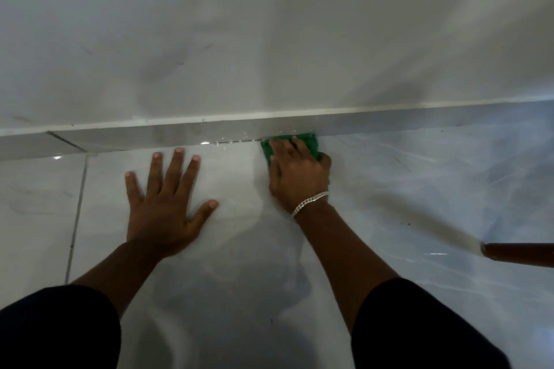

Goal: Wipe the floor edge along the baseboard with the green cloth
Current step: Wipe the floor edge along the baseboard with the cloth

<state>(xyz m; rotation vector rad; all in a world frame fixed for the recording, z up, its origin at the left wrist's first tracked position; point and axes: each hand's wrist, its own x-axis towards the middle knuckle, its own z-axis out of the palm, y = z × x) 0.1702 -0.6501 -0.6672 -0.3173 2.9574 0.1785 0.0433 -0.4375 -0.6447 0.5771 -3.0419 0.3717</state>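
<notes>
The green cloth (308, 143) lies bunched on the glossy tiled floor, pushed up against the grey baseboard (180, 133) near the middle of the view. My right hand (296, 172), with a silver bracelet at the wrist, presses down on the cloth and covers most of it; only its far edge and corners show. My left hand (168, 204) rests flat on the floor tile to the left, fingers spread, holding nothing. Small specks of dirt sit in the joint between floor and baseboard just left of the cloth.
A white wall (269, 39) rises above the baseboard. A brown wooden furniture leg (518, 253) juts in at the right edge. A grout line (76, 219) runs down the floor at the left. Dark sleeves fill the bottom corners.
</notes>
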